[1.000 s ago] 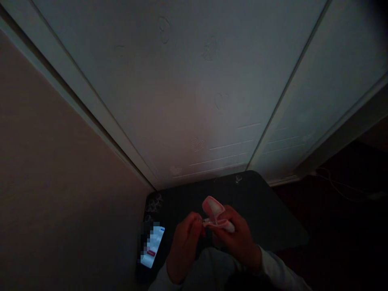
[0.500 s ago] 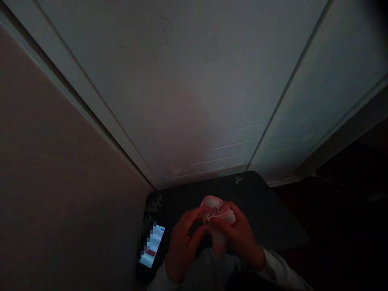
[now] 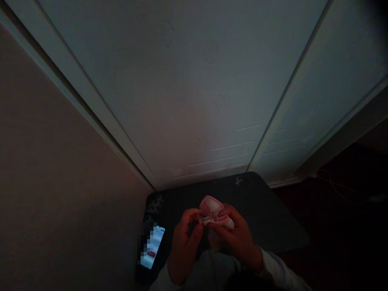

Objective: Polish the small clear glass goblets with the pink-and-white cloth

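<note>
A pink and white sock (image 3: 210, 205) is bunched up over the dark table, its upper edge folded open. My right hand (image 3: 238, 238) is closed around its right side, with the thumb pressed on the near fold. At the sock's left edge, my left hand (image 3: 185, 242) pinches a small clear plastic piece (image 3: 206, 220), possibly a clip. The piece lies against the cloth, and dim light blurs its shape. The lower part of the sock hangs below my right thumb, partly hidden by that hand.
A lit phone (image 3: 153, 247) lies at the table's left edge. Clear plastic bits (image 3: 156, 202) are heaped at the back left corner, and another clear piece (image 3: 239, 180) sits near the back edge. White panels (image 3: 182, 101) stand behind the dark table (image 3: 273, 218).
My left hand has drawn slightly left and its fingers have shifted. More of the clear plastic piece shows between hand and sock. The sock's top has opened a little; my right hand stays nearly still.
</note>
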Motion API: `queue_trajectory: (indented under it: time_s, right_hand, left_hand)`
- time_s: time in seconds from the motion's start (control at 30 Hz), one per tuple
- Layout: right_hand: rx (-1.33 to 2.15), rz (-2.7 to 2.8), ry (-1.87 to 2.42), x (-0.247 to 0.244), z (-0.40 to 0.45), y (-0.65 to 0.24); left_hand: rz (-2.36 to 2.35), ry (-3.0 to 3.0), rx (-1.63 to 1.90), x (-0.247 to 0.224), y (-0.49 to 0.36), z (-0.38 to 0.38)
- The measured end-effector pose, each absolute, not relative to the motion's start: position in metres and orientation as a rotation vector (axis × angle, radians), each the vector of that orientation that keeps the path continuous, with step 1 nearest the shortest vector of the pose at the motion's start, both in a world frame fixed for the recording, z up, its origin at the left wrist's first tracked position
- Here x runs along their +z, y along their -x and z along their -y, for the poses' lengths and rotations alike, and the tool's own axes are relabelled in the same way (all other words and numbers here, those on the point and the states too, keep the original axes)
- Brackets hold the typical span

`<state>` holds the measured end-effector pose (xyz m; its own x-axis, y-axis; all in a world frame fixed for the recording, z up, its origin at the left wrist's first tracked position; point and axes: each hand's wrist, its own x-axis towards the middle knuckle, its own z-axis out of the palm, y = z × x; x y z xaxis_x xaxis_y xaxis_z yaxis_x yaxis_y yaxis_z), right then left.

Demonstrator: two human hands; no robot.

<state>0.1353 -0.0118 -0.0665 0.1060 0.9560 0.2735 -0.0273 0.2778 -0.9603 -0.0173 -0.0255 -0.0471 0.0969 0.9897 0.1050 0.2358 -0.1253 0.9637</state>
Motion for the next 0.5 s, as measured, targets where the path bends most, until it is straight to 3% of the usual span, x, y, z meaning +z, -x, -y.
queue_trajectory:
  time_s: [0.23, 0.5]
  right_hand:
    - [1.244, 0.891, 1.079, -0.0646, 0.0092, -0.1342]
    - [1.2, 0.974, 1.104, -0.068, 0.0112, -0.1353]
  left_hand:
    - [-1.357, -1.537, 1.05, -0.0518, 0.017, 0.025]
    - [-1.376, -1.528, 1.021, -0.0485, 0.0165, 0.0205]
